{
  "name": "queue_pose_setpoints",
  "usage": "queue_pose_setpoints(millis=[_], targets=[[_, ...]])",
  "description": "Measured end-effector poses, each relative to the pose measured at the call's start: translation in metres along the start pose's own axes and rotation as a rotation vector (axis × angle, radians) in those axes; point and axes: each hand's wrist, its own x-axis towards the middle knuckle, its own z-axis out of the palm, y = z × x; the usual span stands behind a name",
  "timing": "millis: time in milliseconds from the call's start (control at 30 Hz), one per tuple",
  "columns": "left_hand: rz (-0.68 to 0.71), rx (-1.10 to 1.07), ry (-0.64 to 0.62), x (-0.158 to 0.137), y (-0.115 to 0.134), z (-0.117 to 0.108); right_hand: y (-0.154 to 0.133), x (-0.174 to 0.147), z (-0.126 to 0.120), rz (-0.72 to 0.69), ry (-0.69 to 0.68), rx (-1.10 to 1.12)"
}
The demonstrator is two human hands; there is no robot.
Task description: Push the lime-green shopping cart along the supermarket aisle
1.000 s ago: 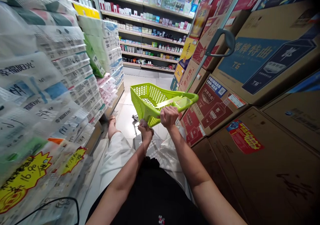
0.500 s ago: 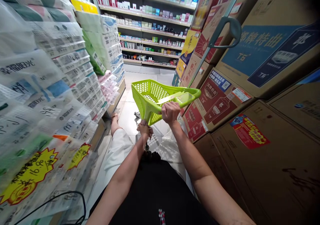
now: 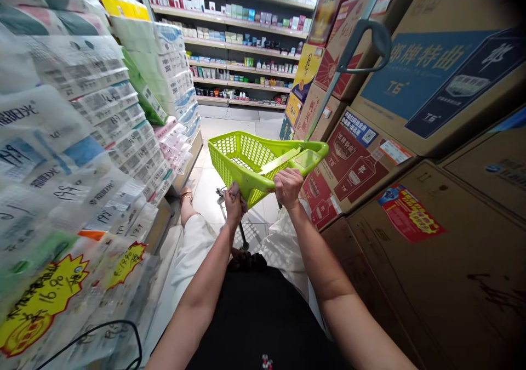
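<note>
A lime-green plastic shopping cart (image 3: 225, 164) stands turned sideways in front of me, its basket to the left and its handle end to the right. My right hand (image 3: 288, 186) is closed around the near rim by the handle. Low on the basket's near side, my left hand (image 3: 235, 204) is closed and pressed against the plastic. A small greyish crumpled piece, which looks like a cloth (image 3: 234, 188), shows at its fingertips. Part of the wheeled metal frame (image 3: 243, 234) shows below the basket, between my legs.
Plastic-wrapped paper packs (image 3: 107, 109) are stacked high along the left. Cardboard cartons (image 3: 411, 211) form a wall close on the right, with a grey-handled pole (image 3: 343, 63) leaning there. Shelves of small goods (image 3: 246, 46) stand at the back, beyond the tiled floor (image 3: 203, 186).
My left hand has moved up and slightly left along the basket's near side. The basket has shifted a little left. My right hand keeps its grip on the rim.
</note>
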Motion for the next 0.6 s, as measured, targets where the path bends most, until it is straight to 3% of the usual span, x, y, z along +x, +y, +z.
queue_pose_setpoints(millis=[200, 333, 433, 600], targets=[[-0.039, 0.047, -0.018, 0.003, 0.000, -0.007, 0.004, 0.002, -0.002, 0.001, -0.037, 0.040], [0.158, 0.047, -0.128, 0.015, 0.012, 0.002, 0.011, 0.002, -0.005, -0.013, -0.013, 0.073], [0.296, 0.190, -0.129, 0.023, 0.013, 0.001, 0.016, 0.001, -0.006, -0.005, -0.004, 0.081], [0.282, 0.403, -0.044, 0.026, -0.007, -0.014, 0.019, 0.001, -0.006, -0.004, -0.013, 0.082]])
